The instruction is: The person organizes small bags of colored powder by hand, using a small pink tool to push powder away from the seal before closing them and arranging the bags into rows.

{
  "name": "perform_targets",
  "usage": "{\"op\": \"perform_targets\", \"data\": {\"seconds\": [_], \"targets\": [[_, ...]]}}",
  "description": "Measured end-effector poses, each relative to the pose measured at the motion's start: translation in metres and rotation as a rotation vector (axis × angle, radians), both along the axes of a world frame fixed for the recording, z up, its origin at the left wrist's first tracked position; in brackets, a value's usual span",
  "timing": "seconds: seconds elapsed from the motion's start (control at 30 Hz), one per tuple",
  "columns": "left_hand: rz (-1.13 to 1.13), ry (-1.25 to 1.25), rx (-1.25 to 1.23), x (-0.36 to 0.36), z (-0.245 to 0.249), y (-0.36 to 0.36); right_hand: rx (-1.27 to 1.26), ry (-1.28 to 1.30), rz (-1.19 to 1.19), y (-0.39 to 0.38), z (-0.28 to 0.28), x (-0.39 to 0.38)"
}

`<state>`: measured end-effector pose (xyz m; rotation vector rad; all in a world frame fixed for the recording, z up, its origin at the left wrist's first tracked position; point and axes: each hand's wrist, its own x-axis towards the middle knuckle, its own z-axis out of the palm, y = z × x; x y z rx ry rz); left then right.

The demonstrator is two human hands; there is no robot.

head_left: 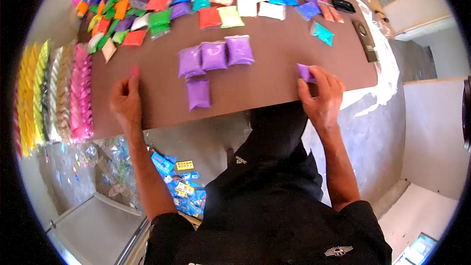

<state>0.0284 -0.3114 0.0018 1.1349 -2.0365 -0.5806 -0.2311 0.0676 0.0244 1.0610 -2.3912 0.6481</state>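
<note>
My right hand (324,95) pinches a small purple packet (305,72) near the table's front edge, its fingers covering part of it. On the left, my left hand (126,102) is closed above the table, thumb against fingers. A small pink bit (135,71) shows at its fingertips, too small to name. Between my hands lie several plump purple packets: a left one (190,62), a middle one (214,55) and a right one (239,50) in a row, with another purple packet (198,93) lower down, nearer to me.
Many coloured packets (211,17) spread over the back of the brown table (265,81). Strips of packets in yellow, black and pink (81,93) lie at the left edge. A black case (343,5) and a dark long object (364,41) lie right. Blue packaging (184,186) is below.
</note>
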Motion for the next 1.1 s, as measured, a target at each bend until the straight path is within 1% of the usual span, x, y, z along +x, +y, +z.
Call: {"op": "perform_targets", "data": {"seconds": [0.03, 0.1, 0.13, 0.2, 0.23, 0.3, 0.33, 0.37, 0.4, 0.43, 0.5, 0.53, 0.63, 0.87, 0.97, 1.1], "targets": [[0.017, -0.011, -0.011, -0.001, 0.003, 0.002, -0.003, -0.014, 0.010, -0.001, 0.008, 0.005], [0.031, 0.072, 0.086, -0.005, 0.007, 0.009, 0.003, -0.012, 0.018, -0.006, 0.019, 0.020], [0.041, 0.023, 0.019, -0.004, 0.006, 0.007, -0.004, -0.019, 0.028, -0.010, 0.021, 0.026], [0.048, 0.024, 0.048, -0.004, 0.008, 0.007, -0.049, -0.052, 0.197, -0.021, 0.025, 0.040], [0.047, 0.033, 0.083, -0.005, 0.009, 0.009, -0.052, -0.057, 0.202, -0.027, 0.028, 0.049], [0.045, 0.020, 0.039, -0.008, 0.016, 0.014, -0.074, -0.068, 0.388, -0.044, 0.032, 0.066], [0.036, 0.011, -0.001, -0.008, 0.019, 0.015, -0.077, -0.071, 0.395, -0.053, 0.031, 0.073], [0.043, 0.009, -0.003, -0.007, 0.017, 0.014, -0.101, -0.092, 0.481, -0.061, 0.030, 0.079], [0.024, 0.037, 0.025, -0.007, 0.014, 0.012, -0.126, -0.112, 0.566, -0.069, 0.028, 0.084], [0.005, 0.067, 0.053, -0.006, 0.012, 0.011, -0.127, -0.112, 0.571, -0.078, 0.026, 0.087], [0.007, 0.095, 0.063, -0.006, 0.011, 0.011, -0.182, -0.096, 0.722, -0.095, 0.020, 0.087], [0.005, 0.122, 0.074, -0.006, 0.010, 0.011, -0.169, -0.103, 0.755, -0.101, 0.019, 0.089], [0.012, 0.119, 0.126, -0.006, 0.013, 0.011, -0.145, -0.109, 0.810, -0.115, 0.015, 0.092], [0.020, 0.099, 0.161, -0.007, 0.018, 0.013, -0.103, -0.123, 0.819, -0.129, 0.005, 0.091], [0.063, 0.085, 0.173, -0.007, 0.018, 0.013, -0.109, -0.164, 0.825, -0.132, 0.001, 0.092], [0.028, 0.108, 0.183, -0.006, 0.019, 0.013, -0.112, -0.182, 0.814, -0.134, -0.004, 0.094]]}}
